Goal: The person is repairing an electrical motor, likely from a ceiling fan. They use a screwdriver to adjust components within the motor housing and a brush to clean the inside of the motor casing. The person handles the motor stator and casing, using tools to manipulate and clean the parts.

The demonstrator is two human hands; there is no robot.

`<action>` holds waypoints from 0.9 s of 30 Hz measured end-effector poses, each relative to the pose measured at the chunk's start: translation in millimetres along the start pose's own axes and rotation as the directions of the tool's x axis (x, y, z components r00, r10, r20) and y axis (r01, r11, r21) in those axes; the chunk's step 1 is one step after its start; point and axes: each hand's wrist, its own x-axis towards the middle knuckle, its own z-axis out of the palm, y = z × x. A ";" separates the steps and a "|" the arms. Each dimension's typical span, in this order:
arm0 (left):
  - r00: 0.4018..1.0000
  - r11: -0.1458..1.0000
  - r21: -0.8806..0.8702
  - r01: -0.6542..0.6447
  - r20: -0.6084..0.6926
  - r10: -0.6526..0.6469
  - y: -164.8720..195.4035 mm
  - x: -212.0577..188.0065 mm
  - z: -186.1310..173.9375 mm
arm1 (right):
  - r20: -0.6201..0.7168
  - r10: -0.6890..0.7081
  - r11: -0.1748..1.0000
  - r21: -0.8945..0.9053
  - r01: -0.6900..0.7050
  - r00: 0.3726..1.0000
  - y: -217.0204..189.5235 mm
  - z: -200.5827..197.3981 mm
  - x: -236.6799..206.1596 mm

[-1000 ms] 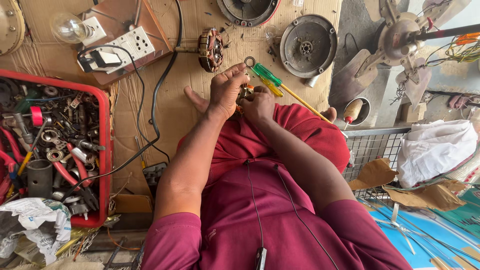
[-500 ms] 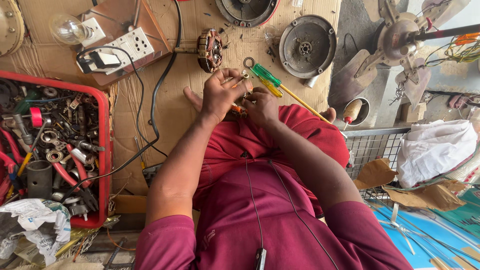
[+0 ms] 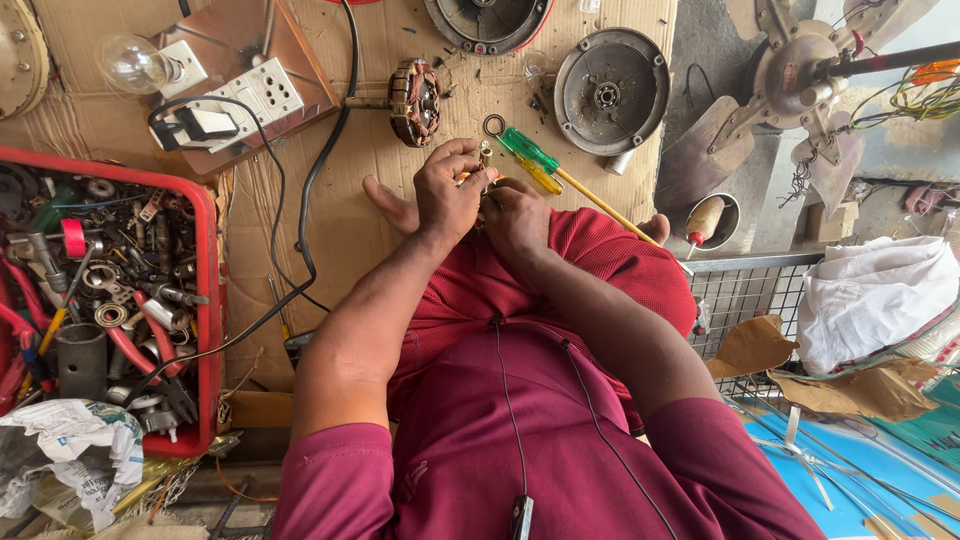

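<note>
Hands: left hand (image 3: 447, 192), right hand (image 3: 517, 215), pinch small brass part (image 3: 485, 153).

A: What sort of place is this?
B: A fan repair workshop: a red tray (image 3: 205, 300) crammed with tools, a wound motor stator (image 3: 415, 100), metal motor covers (image 3: 610, 92), a dismantled fan (image 3: 790, 75), all on cardboard (image 3: 350, 210).

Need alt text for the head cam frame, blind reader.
Both hands, left hand and right hand, pinch a small part over the lap on cardboard. Screwdrivers and a stator lie just beyond; a red tray of tools sits left.
</note>
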 end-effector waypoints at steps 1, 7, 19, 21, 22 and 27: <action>0.999 0.999 -0.026 0.039 0.007 -0.039 0.5 -1.1 1.9 | 0.009 -0.002 1.000 -0.029 0.002 1.000 -0.4 -1.1 -0.7; 0.998 0.997 -0.058 0.054 0.033 -0.052 17.6 17.0 3.9 | 0.077 -0.040 0.995 -0.089 0.047 0.996 0.6 -26.0 14.9; 0.798 0.552 -0.587 0.592 0.328 -0.506 -28.9 14.3 -3.3 | 0.131 -0.043 0.991 -0.120 0.059 0.990 17.2 -2.8 6.3; 0.762 0.474 -0.624 0.621 0.338 -0.552 -35.7 13.2 -5.9 | 0.196 0.000 0.996 -0.087 0.018 0.981 21.7 -1.8 8.2; 0.750 0.454 -0.629 0.631 0.345 -0.564 -37.8 13.8 -6.9 | 0.231 0.003 0.997 -0.080 0.016 0.973 23.8 -2.0 9.8; 0.715 0.332 -0.689 0.644 0.389 -0.581 -39.4 13.6 -8.5 | 0.170 -0.013 0.993 -0.112 0.032 0.985 22.7 3.1 7.2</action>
